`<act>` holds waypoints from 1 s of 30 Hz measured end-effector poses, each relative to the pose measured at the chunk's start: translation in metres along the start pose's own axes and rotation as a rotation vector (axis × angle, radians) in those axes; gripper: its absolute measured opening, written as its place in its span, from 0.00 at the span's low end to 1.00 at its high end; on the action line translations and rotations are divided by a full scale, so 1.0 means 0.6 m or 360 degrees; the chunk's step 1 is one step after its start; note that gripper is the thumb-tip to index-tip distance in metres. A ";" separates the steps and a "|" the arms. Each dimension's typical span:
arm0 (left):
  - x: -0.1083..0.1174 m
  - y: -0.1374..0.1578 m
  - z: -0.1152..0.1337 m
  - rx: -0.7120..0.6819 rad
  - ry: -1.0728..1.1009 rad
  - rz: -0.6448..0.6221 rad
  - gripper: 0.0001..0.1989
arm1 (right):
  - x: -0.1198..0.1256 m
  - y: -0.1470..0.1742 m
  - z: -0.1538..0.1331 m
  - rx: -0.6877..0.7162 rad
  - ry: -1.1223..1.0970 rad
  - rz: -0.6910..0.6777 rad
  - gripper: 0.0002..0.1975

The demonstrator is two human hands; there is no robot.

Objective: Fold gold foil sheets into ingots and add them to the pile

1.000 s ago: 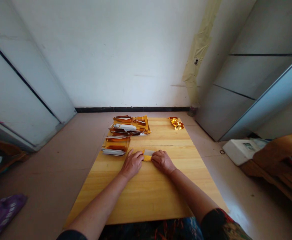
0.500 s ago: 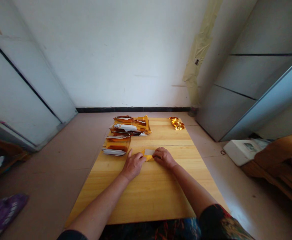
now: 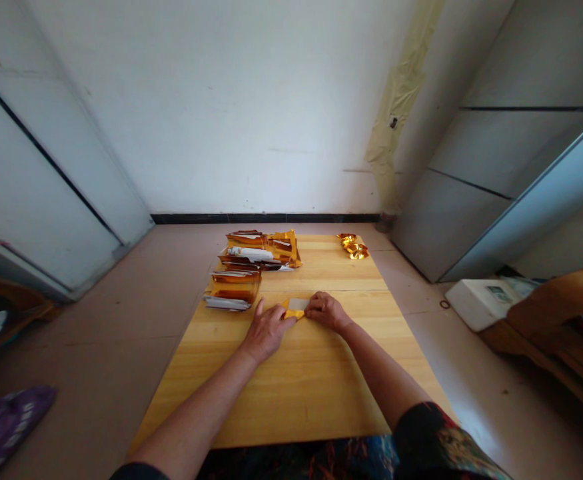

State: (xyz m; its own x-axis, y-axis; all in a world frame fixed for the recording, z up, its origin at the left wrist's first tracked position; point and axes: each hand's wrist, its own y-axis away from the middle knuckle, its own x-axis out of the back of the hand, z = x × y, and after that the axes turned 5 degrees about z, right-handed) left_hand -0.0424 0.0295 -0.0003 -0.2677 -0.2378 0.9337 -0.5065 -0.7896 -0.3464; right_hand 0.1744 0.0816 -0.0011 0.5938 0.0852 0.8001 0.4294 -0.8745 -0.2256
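Observation:
Between my hands, a small sheet of gold foil paper (image 3: 296,308) with a greyish-white back lies partly folded on the wooden table (image 3: 271,400). My left hand (image 3: 267,328) pinches its left end, thumb along the near edge. The right end is gripped by the curled fingers of my right hand (image 3: 327,311). Left of and beyond my left hand are stacks of gold foil sheets (image 3: 234,288), their pale edges showing. A larger foil pile (image 3: 261,252) sits behind them. At the far right corner rest a few shiny folded gold foil pieces (image 3: 355,249).
A white wall (image 3: 246,120) stands beyond the table. To the right are a grey refrigerator (image 3: 496,153), a white box (image 3: 478,303) and a wooden bench (image 3: 561,320). A purple bag (image 3: 11,427) lies on the floor at the left.
The near edge of the foil paper is folded over a little more. My left thumb has shifted slightly right along it; my right hand stays almost in place.

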 end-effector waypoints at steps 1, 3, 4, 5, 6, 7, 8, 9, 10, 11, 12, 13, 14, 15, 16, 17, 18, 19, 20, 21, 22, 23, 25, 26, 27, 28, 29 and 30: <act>-0.001 0.000 0.000 0.0007 0.0007 0.0004 0.15 | -0.001 0.000 -0.002 -0.0022 0.0009 0.0008 0.03; -0.001 0.000 -0.001 0.0010 0.0016 0.0008 0.15 | -0.002 0.000 -0.008 -0.0077 0.0035 0.0021 0.03; -0.001 0.000 0.000 0.0005 0.0014 0.0008 0.15 | -0.003 0.000 -0.011 -0.0112 0.0046 0.0026 0.03; -0.001 0.000 0.000 -0.0003 0.0010 0.0005 0.15 | -0.003 -0.001 -0.015 -0.0154 0.0055 0.0030 0.03; 0.000 0.000 0.000 -0.0012 0.0004 0.0001 0.15 | -0.003 -0.002 -0.018 -0.0208 0.0064 0.0032 0.03; 0.001 0.000 0.001 -0.0020 -0.0003 -0.0002 0.15 | -0.003 -0.004 -0.022 -0.0271 0.0076 0.0032 0.03; 0.002 0.000 0.001 -0.0027 -0.0012 -0.0006 0.15 | -0.003 -0.006 -0.025 -0.0336 0.0092 0.0026 0.03; 0.003 0.000 0.002 -0.0031 -0.0023 -0.0011 0.15 | -0.003 -0.008 -0.029 -0.0400 0.0115 0.0012 0.04; 0.003 0.000 0.002 -0.0033 -0.0031 -0.0016 0.15 | -0.003 -0.010 -0.032 -0.0455 0.0142 -0.0006 0.04; 0.003 0.000 0.003 -0.0032 -0.0036 -0.0020 0.15 | -0.003 -0.013 -0.036 -0.0499 0.0174 -0.0026 0.04; 0.004 0.000 0.004 -0.0029 -0.0036 -0.0022 0.15 | -0.003 -0.016 -0.038 -0.0531 0.0208 -0.0045 0.05; 0.003 0.000 0.004 -0.0024 -0.0031 -0.0021 0.14 | -0.003 -0.018 -0.041 -0.0555 0.0245 -0.0061 0.05; 0.003 0.000 0.005 -0.0019 -0.0026 -0.0018 0.14 | -0.003 -0.021 -0.043 -0.0576 0.0283 -0.0077 0.05; 0.002 0.001 0.005 -0.0012 -0.0023 -0.0013 0.13 | -0.003 -0.024 -0.044 -0.0593 0.0317 -0.0091 0.05; 0.002 0.001 0.006 -0.0006 -0.0026 -0.0009 0.13 | -0.002 -0.026 -0.046 -0.0604 0.0344 -0.0105 0.05; 0.001 0.001 0.006 -0.0001 -0.0032 -0.0009 0.13 | -0.001 -0.028 -0.046 -0.0611 0.0362 -0.0123 0.05; 0.001 0.001 0.006 0.0003 -0.0040 -0.0011 0.13 | -0.001 -0.030 -0.046 -0.0614 0.0373 -0.0141 0.05; 0.000 0.001 0.006 0.0005 -0.0045 -0.0016 0.13 | 0.000 -0.032 -0.046 -0.0609 0.0382 -0.0158 0.05; 0.000 0.001 0.007 0.0003 -0.0046 -0.0019 0.13 | 0.000 -0.033 -0.046 -0.0601 0.0394 -0.0175 0.05; 0.000 0.001 0.007 0.0001 -0.0043 -0.0018 0.13 | -0.001 -0.035 -0.045 -0.0596 0.0412 -0.0188 0.05; 0.001 0.002 0.007 -0.0002 -0.0038 -0.0013 0.13 | -0.001 -0.036 -0.044 -0.0593 0.0440 -0.0197 0.05; 0.001 0.002 0.007 -0.0005 -0.0032 -0.0003 0.14 | -0.003 -0.038 -0.044 -0.0593 0.0472 -0.0204 0.05; 0.002 0.002 0.007 -0.0004 -0.0021 0.0018 0.14 | -0.006 -0.040 -0.043 -0.0604 0.0533 -0.0210 0.07; 0.003 0.002 0.008 -0.0003 -0.0015 0.0021 0.15 | -0.007 -0.041 -0.043 -0.0612 0.0556 -0.0211 0.08; 0.004 0.002 0.008 -0.0006 -0.0012 0.0015 0.16 | -0.008 -0.042 -0.043 -0.0617 0.0571 -0.0213 0.08; 0.004 0.002 0.008 -0.0013 -0.0011 0.0000 0.17 | -0.008 -0.042 -0.043 -0.0620 0.0575 -0.0215 0.09; 0.005 0.002 0.008 -0.0019 -0.0014 -0.0018 0.19 | -0.008 -0.042 -0.043 -0.0624 0.0574 -0.0216 0.09; 0.005 0.002 0.009 -0.0021 -0.0021 -0.0039 0.21 | -0.008 -0.042 -0.044 -0.0626 0.0572 -0.0218 0.09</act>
State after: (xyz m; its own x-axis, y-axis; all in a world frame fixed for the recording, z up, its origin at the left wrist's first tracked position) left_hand -0.0395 0.0250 0.0025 -0.2443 -0.2261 0.9430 -0.5236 -0.7877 -0.3246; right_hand 0.1428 0.0909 0.0154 0.2512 0.1025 0.9625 0.1589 -0.9853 0.0634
